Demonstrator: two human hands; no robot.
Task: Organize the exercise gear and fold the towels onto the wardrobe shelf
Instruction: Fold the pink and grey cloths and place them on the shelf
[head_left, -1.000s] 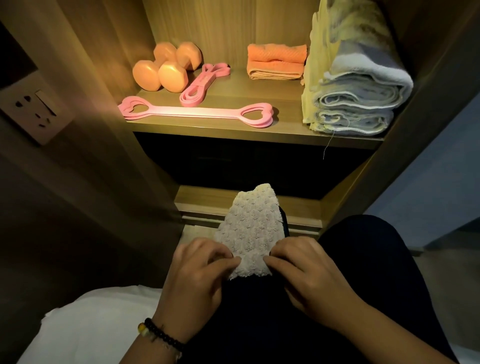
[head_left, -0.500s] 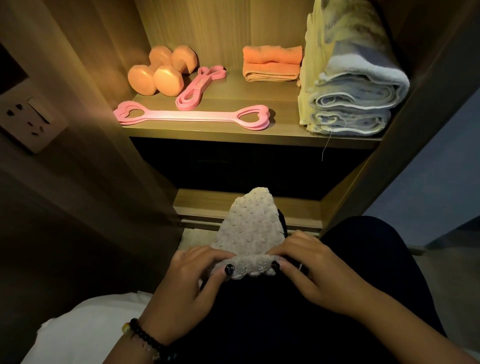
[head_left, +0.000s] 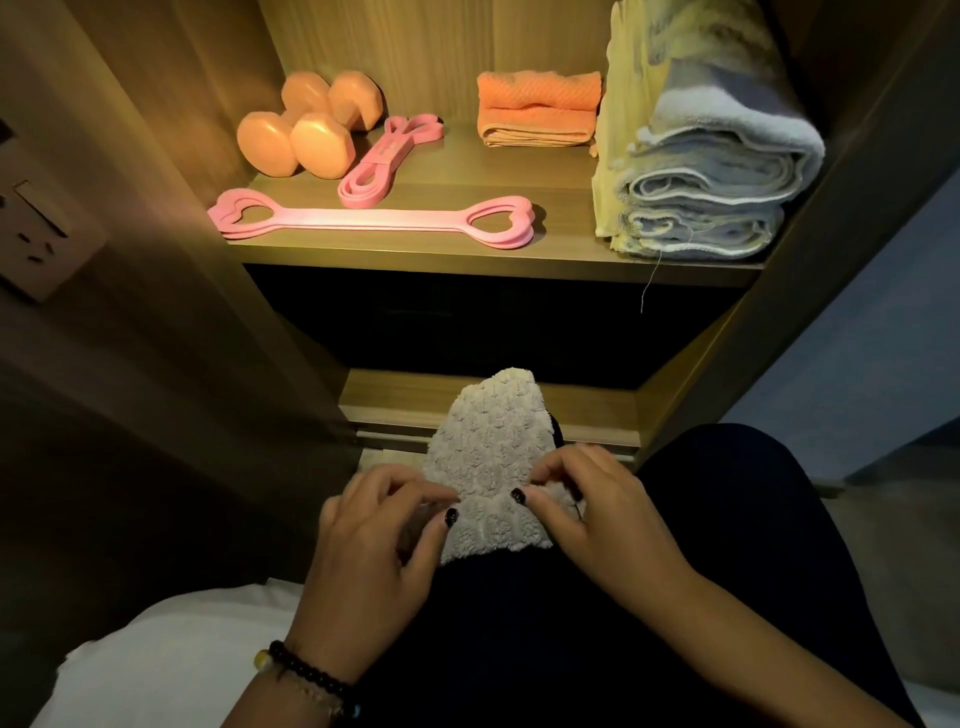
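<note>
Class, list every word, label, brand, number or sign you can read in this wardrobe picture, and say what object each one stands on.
No text can be read anywhere in this picture.
Looped pink band: a faint dark mark on its strap, too small and blurred to read.
Wall socket: only slots and a switch, no lettering visible.
Dumbbells, heart-handled pink band, orange towel, stacked towels and the fluffy cloth: no print or label visible.

A lit wooden wardrobe shelf holds two orange dumbbells at its back left corner, pink resistance bands along the front edge, folded orange towels at the back, stacked grey towels at the right edge
</note>
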